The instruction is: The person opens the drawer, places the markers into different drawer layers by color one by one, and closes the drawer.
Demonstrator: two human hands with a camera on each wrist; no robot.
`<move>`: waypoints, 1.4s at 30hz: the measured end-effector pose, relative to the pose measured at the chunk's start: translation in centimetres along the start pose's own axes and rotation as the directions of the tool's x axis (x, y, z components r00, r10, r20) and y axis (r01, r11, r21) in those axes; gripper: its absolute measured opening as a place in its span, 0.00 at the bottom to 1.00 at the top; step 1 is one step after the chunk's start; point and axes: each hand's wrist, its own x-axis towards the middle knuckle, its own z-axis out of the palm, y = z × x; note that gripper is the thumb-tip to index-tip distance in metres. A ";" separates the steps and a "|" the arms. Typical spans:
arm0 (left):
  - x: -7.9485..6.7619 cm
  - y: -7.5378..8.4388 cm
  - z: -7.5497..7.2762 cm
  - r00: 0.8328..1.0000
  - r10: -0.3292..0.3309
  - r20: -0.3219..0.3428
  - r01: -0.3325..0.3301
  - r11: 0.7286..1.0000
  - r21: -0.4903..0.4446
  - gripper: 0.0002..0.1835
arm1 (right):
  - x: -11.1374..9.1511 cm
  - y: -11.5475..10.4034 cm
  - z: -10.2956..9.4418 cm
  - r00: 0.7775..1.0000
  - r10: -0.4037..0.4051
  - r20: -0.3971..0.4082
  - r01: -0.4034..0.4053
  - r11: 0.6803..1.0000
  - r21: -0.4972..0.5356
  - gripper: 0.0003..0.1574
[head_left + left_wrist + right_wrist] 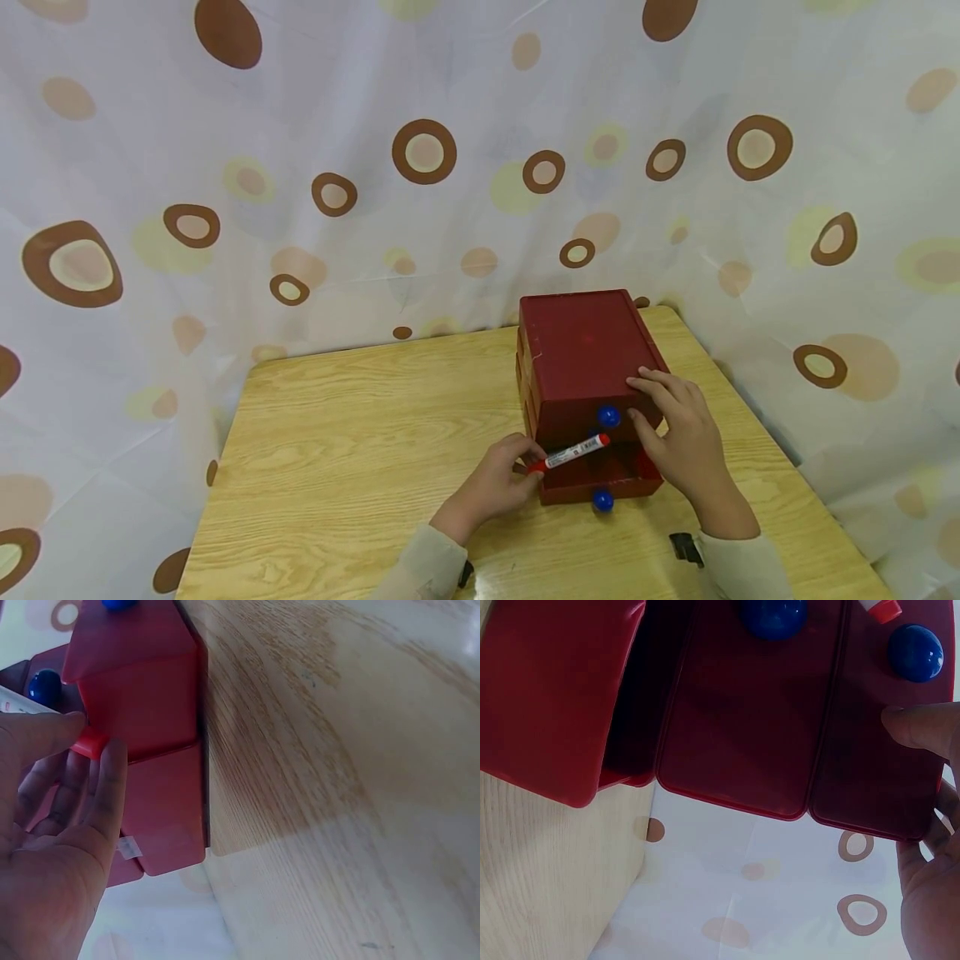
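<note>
A marker with a white barrel and red ends slants above the pulled-out bottom drawer. My left hand pinches its left red end between thumb and fingers. The dark red drawer unit stands upright, its two upper drawers closed. Over at its front right corner, my right hand rests with fairly straight fingers on the top and the thumb against the top drawer's front. Blue round knobs sit on the drawer fronts. The drawer's inside is dark and partly hidden by the marker.
The drawer unit stands towards the right of a light wood table. Behind and beside the table hangs a white curtain with brown and yellow spots. A black wrist strap piece shows near the right sleeve.
</note>
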 end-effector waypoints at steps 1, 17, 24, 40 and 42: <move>0.0 0.0 0.0 1.000 0.001 0.000 -0.001 1.000 0.003 0.10 | 0.0 0.0 0.0 1.000 0.000 0.001 0.000 1.000 -0.001 0.31; 0.2 0.0 0.1 0.999 0.022 -0.042 -0.020 0.999 0.036 0.09 | 0.1 0.0 -0.1 1.000 -0.010 -0.002 0.010 1.000 0.003 0.31; 0.1 0.1 0.6 0.996 0.049 -0.069 -0.046 0.998 0.038 0.08 | 0.0 0.0 -0.1 1.000 -0.004 -0.001 0.004 1.000 0.001 0.31; -0.1 0.0 1.0 0.992 0.075 -0.106 -0.075 0.997 0.004 0.08 | 0.1 -0.2 -0.2 1.000 0.004 -0.001 -0.004 1.000 0.003 0.30; -0.2 0.0 1.0 0.993 0.063 -0.104 -0.063 0.998 0.001 0.09 | 0.1 -0.2 -0.2 1.000 0.006 0.002 -0.006 1.000 0.000 0.31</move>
